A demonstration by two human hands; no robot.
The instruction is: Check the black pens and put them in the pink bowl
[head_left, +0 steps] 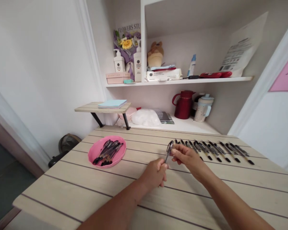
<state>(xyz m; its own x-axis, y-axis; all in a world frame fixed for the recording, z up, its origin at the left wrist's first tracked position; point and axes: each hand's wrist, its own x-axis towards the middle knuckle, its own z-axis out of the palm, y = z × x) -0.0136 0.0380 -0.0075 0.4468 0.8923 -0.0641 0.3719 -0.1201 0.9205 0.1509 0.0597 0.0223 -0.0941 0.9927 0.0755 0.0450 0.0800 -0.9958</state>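
Note:
A pen (pixel 168 153) with a dark cap and a clear grey barrel is held tilted upright above the middle of the table. Around its lower barrel my left hand (pixel 155 172) is closed. The fingers of my right hand (pixel 186 157) pinch at the capped upper end from the right side; the exact contact is partly hidden. To the right, several slim pens (pixel 214 151) lie side by side in a slanted row on the table. On the left, a pink plastic tray (pixel 90 155) holds a heap of several similar dark pens (pixel 108 151).
The slatted wooden table (pixel 69 191) has a small raised stand (pixel 86 108) with blue paper (pixel 112 103) at its back left. Behind are a white plastic bag (pixel 146 117), a red jug (pixel 184 105) and a pale tumbler (pixel 203 109). A loaded white shelf (pixel 196 81) hangs above.

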